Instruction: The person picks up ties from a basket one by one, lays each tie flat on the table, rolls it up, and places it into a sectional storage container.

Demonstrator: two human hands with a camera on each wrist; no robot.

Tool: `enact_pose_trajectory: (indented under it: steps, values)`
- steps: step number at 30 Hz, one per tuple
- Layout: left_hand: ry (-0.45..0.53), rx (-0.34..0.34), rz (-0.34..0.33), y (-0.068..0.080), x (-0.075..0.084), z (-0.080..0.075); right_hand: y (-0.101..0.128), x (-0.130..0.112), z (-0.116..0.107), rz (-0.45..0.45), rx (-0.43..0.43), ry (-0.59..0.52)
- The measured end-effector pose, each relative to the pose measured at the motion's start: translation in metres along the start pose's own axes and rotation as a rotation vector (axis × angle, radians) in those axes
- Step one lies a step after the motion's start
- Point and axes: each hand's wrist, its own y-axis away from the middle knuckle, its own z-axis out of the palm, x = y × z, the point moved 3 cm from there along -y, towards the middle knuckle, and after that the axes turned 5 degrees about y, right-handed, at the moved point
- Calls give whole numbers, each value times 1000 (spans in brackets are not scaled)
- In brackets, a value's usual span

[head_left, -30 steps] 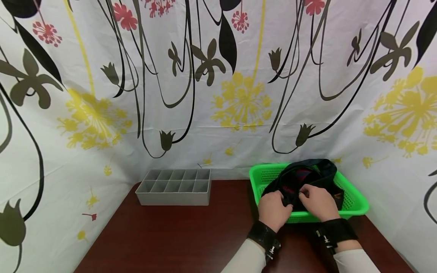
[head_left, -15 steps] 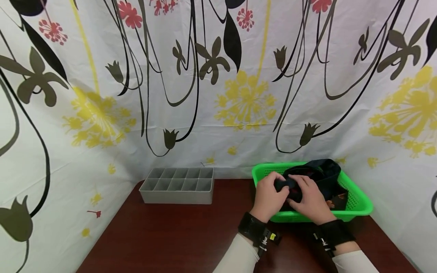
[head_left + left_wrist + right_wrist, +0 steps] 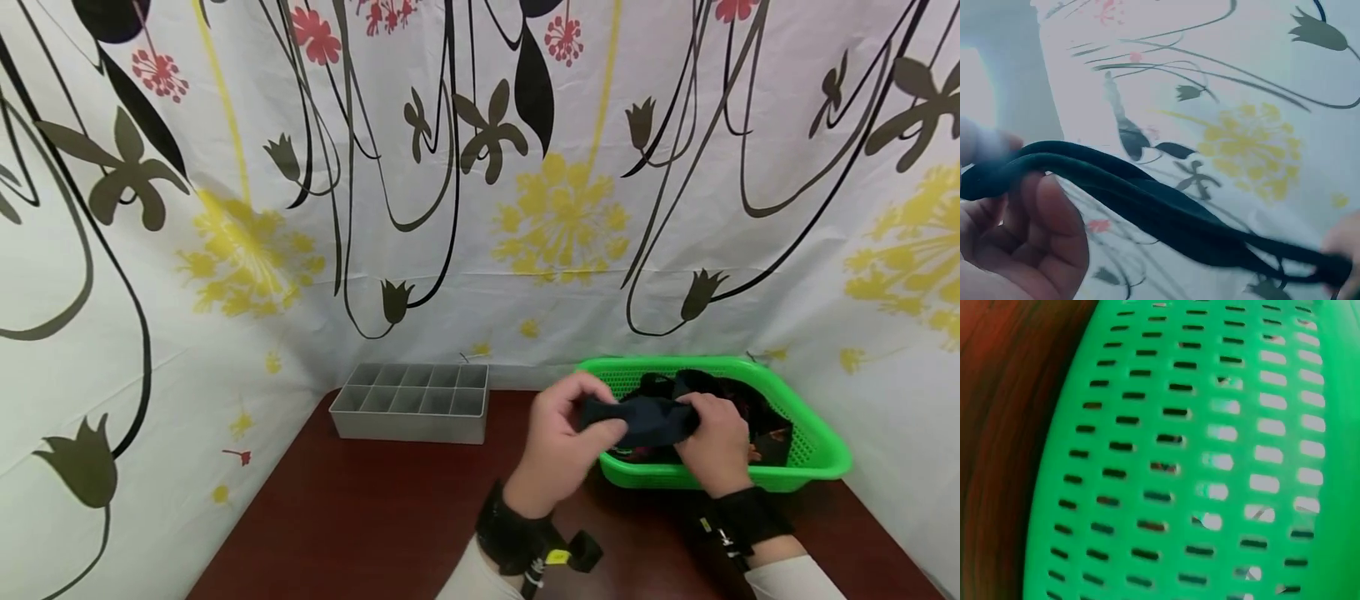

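Between my two hands a dark navy piece of soft cloth (image 3: 651,421) is stretched out above the front of the green basket (image 3: 675,477). My left hand (image 3: 555,446) pinches its left end between thumb and fingers. The other end is gripped by my right hand (image 3: 718,442), over the basket's front rim. Seen from the left wrist, the cloth (image 3: 1166,212) hangs in long folded layers from the left hand (image 3: 1035,240) to blurred fingers of the right hand (image 3: 1344,240). Only the basket's perforated wall (image 3: 1147,456) fills most of the right wrist view; the right hand is out of it.
More dark clothing (image 3: 772,433), partly with reddish patterns, lies in the basket. A grey divided organizer box (image 3: 408,427) stands at the back left of the brown table (image 3: 360,517). Behind the table hangs a floral curtain (image 3: 450,250).
Both hands were down at the dark clothing in the basket. They have lifted the navy cloth, and the left hand has moved left and up, stretching it out.
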Motion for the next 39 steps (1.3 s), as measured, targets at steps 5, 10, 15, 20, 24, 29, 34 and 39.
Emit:
enact_pose_trajectory:
  steps: [5, 10, 15, 20, 24, 29, 34, 39]
  values:
    - [-114, 263, -65, 7, -7, -60, -7, 12, -14, 0, 172, 58]
    - [-90, 561, -264, 21, -21, -138, -17, 29, -33, -19, 353, 99]
    - [-87, 699, -291, 42, -17, -195, -23, 37, -46, -28, 443, 96]
    - [-140, 768, -305, 61, -15, -236, -27, 39, -55, -3, 485, 99]
    - [-137, 849, -278, 83, -10, -275, -34, 46, -73, 48, 448, 126]
    - [-118, 818, -427, 140, -12, -320, -34, 30, -102, 77, 89, 173]
    - [-113, 728, -644, 202, -6, -371, -22, -21, -91, -97, -495, -34]
    - [-51, 705, -698, 233, 7, -407, 11, -53, -44, -136, -1133, -557]
